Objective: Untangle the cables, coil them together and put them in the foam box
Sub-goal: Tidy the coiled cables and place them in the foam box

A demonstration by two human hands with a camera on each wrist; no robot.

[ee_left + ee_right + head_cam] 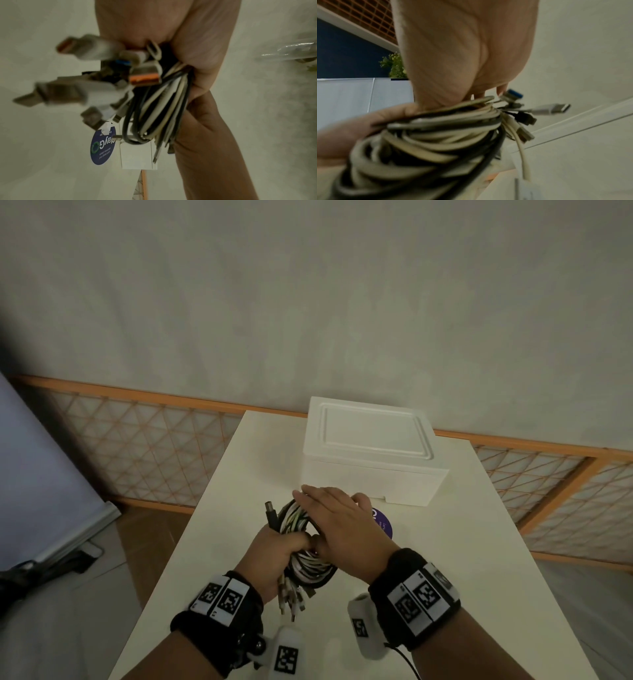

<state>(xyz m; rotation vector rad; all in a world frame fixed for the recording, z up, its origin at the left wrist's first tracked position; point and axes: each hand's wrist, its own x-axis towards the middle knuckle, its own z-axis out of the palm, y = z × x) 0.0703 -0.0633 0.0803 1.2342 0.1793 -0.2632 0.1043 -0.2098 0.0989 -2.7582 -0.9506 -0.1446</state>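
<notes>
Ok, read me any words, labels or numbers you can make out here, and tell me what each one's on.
"ayG" in large white letters, cut off by the cables, on the round dark-blue sticker on the table.
Small lines on the same sticker: blurred, unreadable.
Square black-and-white code tags on the wristbands: patterns only, no words.
Foam box: no text visible.

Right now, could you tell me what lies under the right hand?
The coiled cables, gripped by the left hand. A purple round sticker peeks out beside the right hand; the rest is covered.

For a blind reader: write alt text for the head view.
Left hand grips a coil of cables above a white table; the right hand lies flat over it. A closed foam box sits behind.
</notes>
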